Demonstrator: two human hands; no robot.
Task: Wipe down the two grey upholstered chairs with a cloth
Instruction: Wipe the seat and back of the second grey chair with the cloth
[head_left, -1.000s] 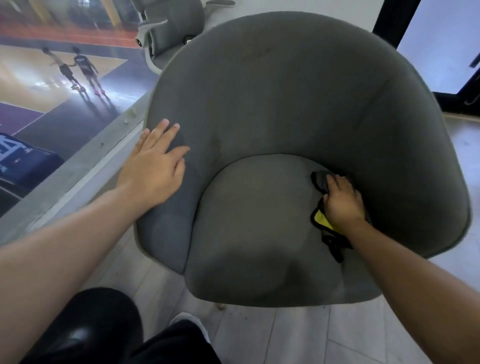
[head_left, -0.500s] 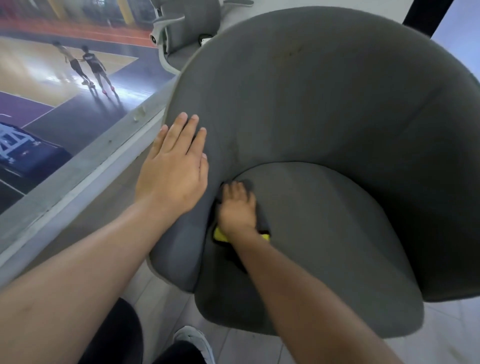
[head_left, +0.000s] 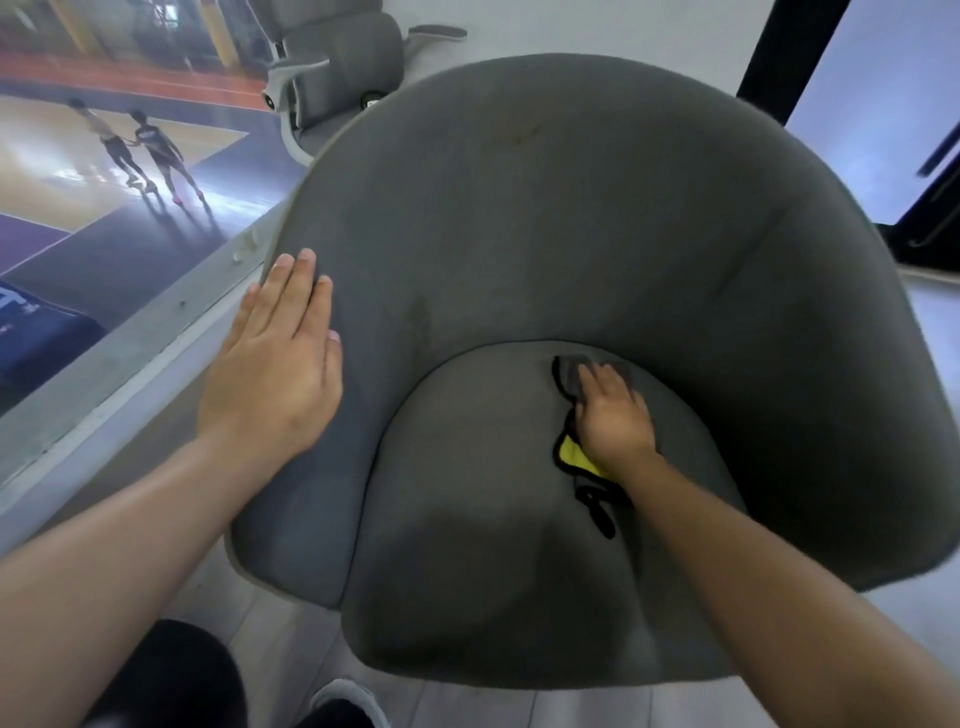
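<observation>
A grey upholstered tub chair (head_left: 597, 234) fills the view, its round seat cushion below the curved back. My right hand (head_left: 613, 415) presses a grey and yellow cloth (head_left: 574, 457) with black trim onto the back of the seat, near the seam with the backrest. The cloth's front corner trails toward me under my wrist. My left hand (head_left: 275, 369) lies flat, fingers together, on the chair's left arm and holds nothing. A second grey chair (head_left: 343, 47) stands behind, mostly hidden by the near chair's back.
A glass wall with a grey sill (head_left: 119, 353) runs along the left; a sports court with two people (head_left: 140, 150) lies far below it. A dark door frame (head_left: 779, 57) stands at the back right. My shoe (head_left: 348, 701) and dark trouser leg are at the bottom.
My right hand has slid the cloth from the seat's left edge, beside the left hand, to the back middle of the seat. The left hand stays on the chair's left arm.
</observation>
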